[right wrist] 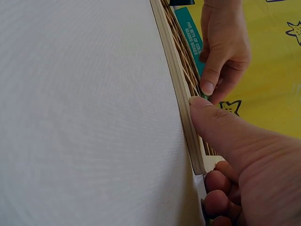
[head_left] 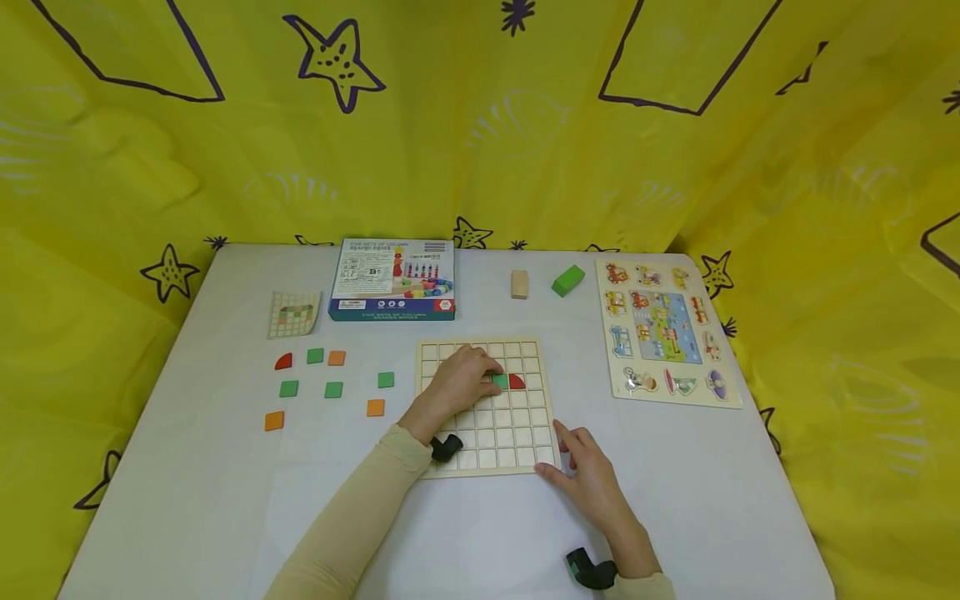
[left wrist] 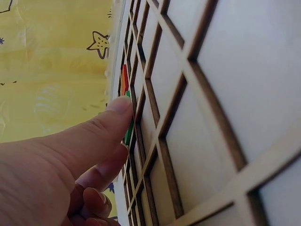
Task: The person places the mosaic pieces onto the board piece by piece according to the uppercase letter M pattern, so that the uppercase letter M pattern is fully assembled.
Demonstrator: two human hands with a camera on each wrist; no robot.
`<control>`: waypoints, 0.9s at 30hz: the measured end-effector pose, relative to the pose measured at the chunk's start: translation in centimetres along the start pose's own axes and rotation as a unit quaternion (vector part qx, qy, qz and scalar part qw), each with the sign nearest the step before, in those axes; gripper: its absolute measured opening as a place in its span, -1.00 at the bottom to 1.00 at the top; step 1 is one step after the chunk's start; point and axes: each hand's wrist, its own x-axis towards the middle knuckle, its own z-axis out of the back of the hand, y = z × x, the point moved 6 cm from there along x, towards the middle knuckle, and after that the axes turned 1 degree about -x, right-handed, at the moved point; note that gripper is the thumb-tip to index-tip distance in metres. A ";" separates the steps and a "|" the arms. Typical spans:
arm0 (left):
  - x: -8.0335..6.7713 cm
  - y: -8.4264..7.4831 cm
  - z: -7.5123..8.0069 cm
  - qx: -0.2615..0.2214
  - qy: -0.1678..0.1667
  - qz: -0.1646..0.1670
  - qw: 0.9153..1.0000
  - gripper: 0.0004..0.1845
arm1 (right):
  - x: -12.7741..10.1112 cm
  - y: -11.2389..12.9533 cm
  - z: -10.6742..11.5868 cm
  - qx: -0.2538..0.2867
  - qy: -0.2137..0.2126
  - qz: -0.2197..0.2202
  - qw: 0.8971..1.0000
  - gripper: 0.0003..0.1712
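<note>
A pale wooden grid board (head_left: 504, 438) lies on the white table. Over its upper middle my left hand (head_left: 459, 379) pinches a green square tile (head_left: 499, 382) between thumb and fingers, right at a cell. Just to the right of that tile a red quarter-round tile (head_left: 517, 382) sits in its own cell. In the left wrist view, the thumb (left wrist: 117, 108) presses at the green tile's edge. My right hand (head_left: 596, 483) holds the board's near right corner, its thumb (right wrist: 207, 110) on the front edge and its fingers along the right side.
Loose green, orange and red tiles (head_left: 333, 390) lie left of the board. Behind them are a pattern card (head_left: 294, 315) and a boxed toy set (head_left: 392, 279). Further right stand a plain wooden block (head_left: 519, 284), a green block (head_left: 568, 281) and a picture puzzle board (head_left: 667, 333).
</note>
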 end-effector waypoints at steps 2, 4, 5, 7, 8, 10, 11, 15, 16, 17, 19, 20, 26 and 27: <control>-0.1 0.1 0.1 -0.002 0.000 -0.003 1.000 -0.67 | 0.0 0.0 0.0 -0.002 0.000 0.001 1.000 -0.11; -0.2 0.2 0.2 -0.006 0.000 -0.006 1.000 -0.66 | 0.1 0.0 0.0 -0.003 0.001 0.002 1.000 -0.12; -0.3 0.3 0.3 -0.009 0.000 -0.006 1.000 -0.66 | 0.1 0.0 0.0 -0.004 0.000 0.002 1.000 -0.11; -0.5 0.5 0.5 -0.015 0.002 -0.002 1.000 -0.64 | 0.1 0.0 0.0 -0.002 -0.001 0.003 1.000 -0.11; -0.6 0.7 0.6 -0.019 0.002 0.001 1.000 -0.63 | 0.1 0.1 0.0 -0.001 -0.002 0.003 1.000 -0.11; -0.8 0.9 0.9 -0.032 0.005 0.007 0.999 -0.61 | 0.0 0.1 0.1 0.002 -0.004 0.005 1.000 -0.11; -1.0 1.1 1.1 -0.036 0.006 0.011 0.999 -0.60 | 0.0 0.2 0.1 0.003 -0.006 0.006 1.000 -0.11; -1.7 2.1 2.0 -0.050 0.008 0.034 0.998 -0.57 | 0.2 0.4 0.1 0.005 -0.013 0.013 1.000 -0.12; -1.9 2.5 2.3 -0.050 0.006 0.040 0.998 -0.57 | 0.3 0.5 0.1 0.004 -0.015 0.015 1.000 -0.13; -2.1 2.8 2.5 -0.050 0.002 0.046 0.998 -0.57 | 0.3 0.5 0.1 0.002 -0.016 0.018 1.000 -0.13; -2.5 3.4 3.2 -0.048 -0.008 0.052 0.997 -0.56 | 0.4 0.6 0.1 0.001 -0.017 0.023 1.000 -0.14; -2.8 3.7 3.5 -0.046 -0.014 0.055 0.997 -0.56 | 0.4 0.7 0.1 0.000 -0.018 0.024 1.000 -0.14; -4.4 5.7 5.1 -0.054 -0.042 0.085 0.994 -0.56 | 0.1 0.6 0.2 0.001 -0.009 -0.001 1.000 -0.12; -4.6 6.2 5.3 -0.054 -0.045 0.089 0.994 -0.56 | 0.1 0.6 0.2 0.001 -0.005 -0.006 1.000 -0.12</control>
